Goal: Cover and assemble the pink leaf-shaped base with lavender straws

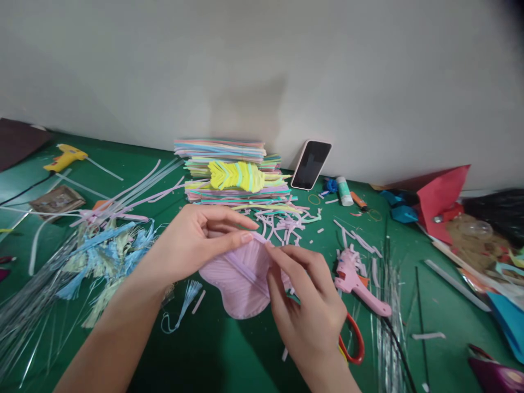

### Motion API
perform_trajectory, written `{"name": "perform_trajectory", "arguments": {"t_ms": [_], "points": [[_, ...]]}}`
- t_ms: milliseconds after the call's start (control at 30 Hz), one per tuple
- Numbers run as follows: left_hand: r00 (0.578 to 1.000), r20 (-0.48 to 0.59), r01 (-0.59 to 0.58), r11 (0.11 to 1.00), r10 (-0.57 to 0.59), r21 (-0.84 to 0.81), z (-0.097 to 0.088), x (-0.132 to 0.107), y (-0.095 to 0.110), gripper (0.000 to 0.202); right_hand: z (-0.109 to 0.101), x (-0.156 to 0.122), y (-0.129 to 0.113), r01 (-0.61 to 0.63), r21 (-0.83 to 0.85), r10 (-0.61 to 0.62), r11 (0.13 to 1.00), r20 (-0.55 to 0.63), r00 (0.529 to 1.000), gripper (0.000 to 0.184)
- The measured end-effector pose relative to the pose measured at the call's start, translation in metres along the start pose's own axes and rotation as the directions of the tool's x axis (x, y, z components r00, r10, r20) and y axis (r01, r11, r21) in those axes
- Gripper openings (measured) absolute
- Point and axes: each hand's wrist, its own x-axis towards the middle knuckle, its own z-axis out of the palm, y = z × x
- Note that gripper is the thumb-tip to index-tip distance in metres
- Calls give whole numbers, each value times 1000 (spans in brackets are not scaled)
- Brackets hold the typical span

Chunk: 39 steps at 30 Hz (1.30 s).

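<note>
A flat lilac piece (pixel 242 292) with a wavy outline, faced with rows of what look like pipe cleaners, hangs between both hands above the green table. A raised lilac strip crosses it diagonally. My left hand (pixel 190 240) pinches its top edge between thumb and fingers. At the upper right edge, my right hand (pixel 307 295) closes its fingertips on the same piece, covering part of it. Lilac offcuts (pixel 286 226) lie just behind. Red-handled scissors (pixel 356 341) rest partly hidden beside my right hand, and a pink glue gun (pixel 354 281) lies further right.
Bundled pastel pipe cleaners (pixel 221 148) lie by the wall, with a yellow-and-mint pipe-cleaner shape (pixel 236 176) on top. A phone (pixel 311 165) leans there, near a glue stick (pixel 344 191). Blue tassels (pixel 114 251) and a yellow glue gun (pixel 65 158) are left; red paper (pixel 442 202) stands right.
</note>
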Motion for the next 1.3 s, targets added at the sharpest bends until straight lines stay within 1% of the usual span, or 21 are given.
{"name": "perform_trajectory", "arguments": {"t_ms": [100,167,200,267,333,400,433,533,600,633,700,733,800,833,867,933,1033,1100,1167,1200,1300], "points": [[999,14,40,999,-39,-27,-1,1,-3,19,-3,8,3,-79,39,79,996,9,997,26],[998,25,67,997,-66,-45,-2,3,-5,25,-6,16,8,-142,30,138,989,99,985,29],[997,33,77,996,-75,-49,-2,3,-7,27,-8,21,11,-169,17,163,985,177,971,29],[997,34,64,997,-62,-39,-2,5,-8,27,-11,32,18,-208,10,193,978,340,921,19],[1000,-12,1,1000,-1,-25,-1,7,-10,26,-14,44,25,-262,14,225,965,465,856,12],[994,-91,-61,997,58,-35,-1,10,-13,28,-18,55,31,-308,3,260,951,528,808,14],[988,-138,-80,996,73,-44,-1,12,-15,30,-19,59,33,-320,-8,274,947,535,799,16],[974,-225,-48,998,36,-51,-2,18,-24,32,-26,67,39,-336,-29,303,941,514,803,20],[971,-240,-25,999,14,-43,-1,22,-30,33,-30,69,41,-351,-31,321,936,487,812,22],[972,-233,-37,998,24,-55,0,24,-33,32,-31,68,41,-358,-25,326,933,477,816,23],[978,-183,-117,988,98,-99,3,27,-37,31,-33,67,41,-373,-7,333,928,469,818,24],[980,-136,-163,979,146,-119,5,27,-38,33,-34,66,40,-383,4,336,924,472,815,24],[971,-31,-239,964,237,-119,8,27,-38,42,-33,64,40,-410,25,347,912,485,802,24],[962,1,-271,958,272,-93,10,26,-38,47,-32,64,41,-424,34,354,905,491,796,24],[954,8,-300,952,301,-61,12,25,-38,48,-31,63,42,-438,45,361,898,496,790,25],[944,-26,-330,944,330,-11,14,24,-37,42,-28,63,45,-461,73,370,884,495,786,27],[951,-99,-295,955,292,-15,16,27,-41,34,-25,61,52,-476,99,386,874,453,804,29],[960,-120,-259,965,253,-35,15,30,-45,34,-27,56,56,-472,80,410,878,384,827,36],[965,-124,-237,970,230,-45,13,33,-50,36,-34,47,59,-499,17,472,866,301,829,39],[967,-123,-228,973,221,-47,13,35,-52,37,-39,41,60,-527,-23,514,850,259,818,41],[979,-115,-173,984,167,-50,11,38,-58,39,-60,17,70,-627,-145,644,765,155,749,47]]}}
